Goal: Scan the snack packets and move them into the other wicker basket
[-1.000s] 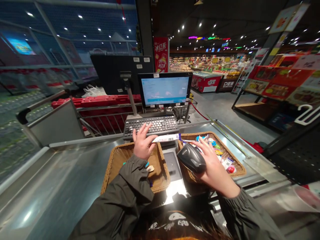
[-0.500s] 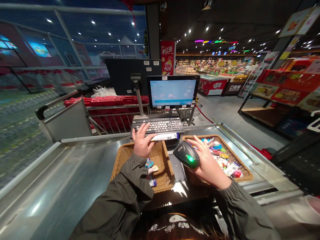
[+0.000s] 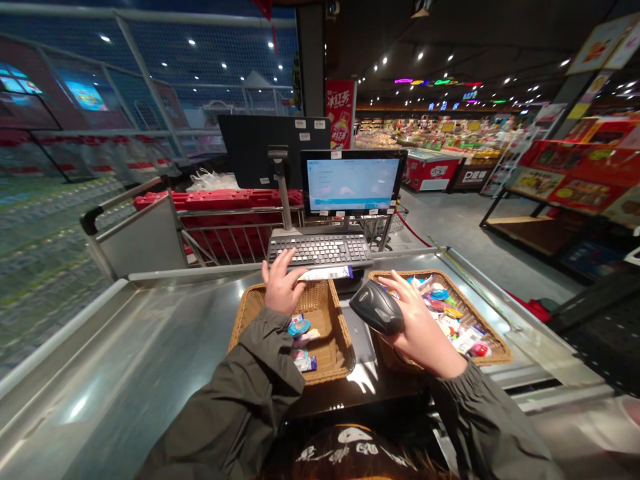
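Note:
My left hand (image 3: 283,285) grips a slim white-and-purple packet (image 3: 327,273) by its left end, above the far side of the left wicker basket (image 3: 345,347). A few small wrapped items (image 3: 300,327) lie in that basket, partly behind my sleeve. My right hand (image 3: 417,327) is wrapped round a black handheld barcode scanner (image 3: 376,308), whose head points left. Beneath it is the right wicker basket (image 3: 493,333), which holds many colourful small packets (image 3: 445,303). The scanner and packet are apart from each other.
Behind the baskets are a black keyboard (image 3: 325,249) and a lit screen (image 3: 353,183), with a second monitor (image 3: 270,150) seen from behind. The metal counter (image 3: 165,340) spreads to the left. A shopping trolley with red contents (image 3: 225,200) stands beyond it.
The green light on the scanner has gone out. The packet has shifted slightly left and down relative to the keyboard, still in my left hand. The view has turned a little left.

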### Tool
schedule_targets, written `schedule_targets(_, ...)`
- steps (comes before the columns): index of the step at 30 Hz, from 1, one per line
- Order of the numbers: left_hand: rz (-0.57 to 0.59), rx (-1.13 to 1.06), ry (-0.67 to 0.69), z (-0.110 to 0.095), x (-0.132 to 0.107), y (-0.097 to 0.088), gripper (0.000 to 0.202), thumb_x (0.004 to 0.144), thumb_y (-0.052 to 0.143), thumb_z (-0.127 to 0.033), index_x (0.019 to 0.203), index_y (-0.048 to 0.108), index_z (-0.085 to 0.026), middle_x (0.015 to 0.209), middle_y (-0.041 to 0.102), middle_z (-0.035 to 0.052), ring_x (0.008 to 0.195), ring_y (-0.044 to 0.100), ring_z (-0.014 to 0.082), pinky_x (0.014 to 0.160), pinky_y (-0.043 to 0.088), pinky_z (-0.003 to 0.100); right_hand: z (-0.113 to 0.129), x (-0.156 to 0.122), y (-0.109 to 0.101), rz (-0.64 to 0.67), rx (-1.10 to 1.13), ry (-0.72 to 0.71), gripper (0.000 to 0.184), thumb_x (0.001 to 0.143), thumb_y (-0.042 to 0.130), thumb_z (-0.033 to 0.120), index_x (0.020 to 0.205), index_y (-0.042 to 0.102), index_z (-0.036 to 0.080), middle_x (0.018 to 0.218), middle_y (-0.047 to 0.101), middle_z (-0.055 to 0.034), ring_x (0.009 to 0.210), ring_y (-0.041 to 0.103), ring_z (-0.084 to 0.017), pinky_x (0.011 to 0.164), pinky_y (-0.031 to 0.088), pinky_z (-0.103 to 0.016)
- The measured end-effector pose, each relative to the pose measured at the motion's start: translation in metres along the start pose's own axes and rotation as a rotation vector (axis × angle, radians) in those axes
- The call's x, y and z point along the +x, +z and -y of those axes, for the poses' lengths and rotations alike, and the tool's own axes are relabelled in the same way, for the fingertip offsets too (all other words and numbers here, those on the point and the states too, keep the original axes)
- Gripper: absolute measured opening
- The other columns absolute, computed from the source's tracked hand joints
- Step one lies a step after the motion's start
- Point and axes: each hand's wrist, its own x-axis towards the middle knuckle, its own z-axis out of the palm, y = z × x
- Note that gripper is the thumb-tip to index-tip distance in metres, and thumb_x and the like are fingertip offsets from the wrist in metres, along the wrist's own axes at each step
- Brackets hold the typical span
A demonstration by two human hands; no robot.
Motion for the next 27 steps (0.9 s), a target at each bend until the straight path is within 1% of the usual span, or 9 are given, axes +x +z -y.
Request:
schedule_targets(6, 0.080, 0.038, -0.072, 0.036, -0.025, 0.011, 0.021, 0.084, 0.053, -0.023, 0.094, 0.072, -0.024, 0.146, 0.050, 0.0101, 0.140, 0.038, 0.0296, 0.115, 0.015, 0.063, 0.004, 0.005, 0.007, 0.009, 0.011, 0.007, 0.049, 0.075, 0.058, 0.022, 0.124, 0.057, 0.016, 0.145, 0.046, -0.0168, 0.145, 0.023, -0.039, 0.114, 0.019, -0.067)
schedule_targets(10, 0.172, 0.068, -0.117, 0.062, -0.046, 0.022, 0.021, 0.086, 0.053, -0.024, 0.092, 0.072, -0.024, 0.141, 0.055, 0.0094, 0.137, 0.041, 0.0301, 0.113, 0.016, 0.066, 0.007, 0.009, 0.014, 0.018, 0.026, -0.008, 0.048, 0.075, 0.058, 0.022, 0.123, 0.057, 0.017, 0.145, 0.045, -0.0165, 0.145, 0.023, -0.039, 0.115, 0.017, -0.067)
schedule_targets(12, 0.256, 0.079, -0.137, 0.074, -0.056, 0.030, 0.021, 0.088, 0.052, -0.027, 0.091, 0.073, -0.025, 0.137, 0.060, 0.0087, 0.135, 0.044, 0.0297, 0.113, 0.017, 0.065, 0.008, 0.010, 0.017, 0.020, 0.031, -0.016, 0.048, 0.075, 0.059, 0.022, 0.123, 0.056, 0.019, 0.145, 0.045, -0.0156, 0.146, 0.023, -0.038, 0.115, 0.016, -0.067)
schedule_targets(16, 0.474, 0.102, -0.211, 0.095, -0.074, 0.047, 0.025, 0.089, 0.052, -0.035, 0.088, 0.076, -0.028, 0.127, 0.066, 0.0068, 0.128, 0.050, 0.0289, 0.112, 0.020, 0.063, 0.010, 0.013, 0.023, 0.037, 0.041, -0.021, 0.050, 0.075, 0.059, 0.023, 0.125, 0.055, 0.019, 0.146, 0.044, -0.0153, 0.146, 0.022, -0.038, 0.115, 0.017, -0.067)
schedule_targets(18, 0.534, 0.119, -0.244, 0.102, -0.081, 0.055, 0.027, 0.090, 0.051, -0.037, 0.087, 0.076, -0.029, 0.123, 0.069, 0.0064, 0.124, 0.053, 0.0291, 0.111, 0.021, 0.064, 0.012, 0.014, 0.026, 0.053, 0.045, -0.019, 0.052, 0.074, 0.059, 0.023, 0.126, 0.055, 0.019, 0.146, 0.045, -0.0156, 0.146, 0.022, -0.039, 0.114, 0.018, -0.068)
schedule_targets(20, 0.566, 0.142, -0.268, 0.108, -0.085, 0.063, 0.030, 0.091, 0.048, -0.037, 0.086, 0.077, -0.029, 0.120, 0.070, 0.0074, 0.122, 0.054, 0.0294, 0.110, 0.022, 0.065, 0.015, 0.015, 0.029, 0.061, 0.052, -0.020, 0.052, 0.073, 0.058, 0.022, 0.125, 0.055, 0.019, 0.145, 0.045, -0.0161, 0.145, 0.023, -0.039, 0.113, 0.019, -0.068)
schedule_targets(23, 0.614, 0.187, -0.289, 0.114, -0.091, 0.070, 0.033, 0.092, 0.045, -0.035, 0.087, 0.077, -0.026, 0.123, 0.068, 0.0109, 0.122, 0.054, 0.0307, 0.109, 0.021, 0.066, 0.019, 0.016, 0.033, 0.053, 0.059, -0.020, 0.050, 0.073, 0.058, 0.021, 0.123, 0.056, 0.018, 0.144, 0.046, -0.0170, 0.145, 0.024, -0.039, 0.114, 0.021, -0.066)
schedule_targets(25, 0.654, 0.217, -0.291, 0.115, -0.097, 0.073, 0.031, 0.090, 0.047, -0.032, 0.087, 0.076, -0.024, 0.127, 0.066, 0.0129, 0.125, 0.051, 0.0323, 0.108, 0.020, 0.068, 0.022, 0.017, 0.034, 0.046, 0.061, -0.019, 0.048, 0.073, 0.057, 0.020, 0.121, 0.057, 0.016, 0.144, 0.047, -0.0178, 0.145, 0.025, -0.039, 0.114, 0.021, -0.066)
schedule_targets(27, 0.707, 0.238, -0.279, 0.113, -0.103, 0.076, 0.026, 0.088, 0.051, -0.029, 0.083, 0.076, -0.023, 0.128, 0.065, 0.0125, 0.128, 0.049, 0.0335, 0.109, 0.019, 0.069, 0.024, 0.017, 0.035, 0.044, 0.063, -0.013, 0.047, 0.072, 0.057, 0.020, 0.119, 0.058, 0.016, 0.143, 0.047, -0.0180, 0.145, 0.025, -0.039, 0.114, 0.021, -0.066)
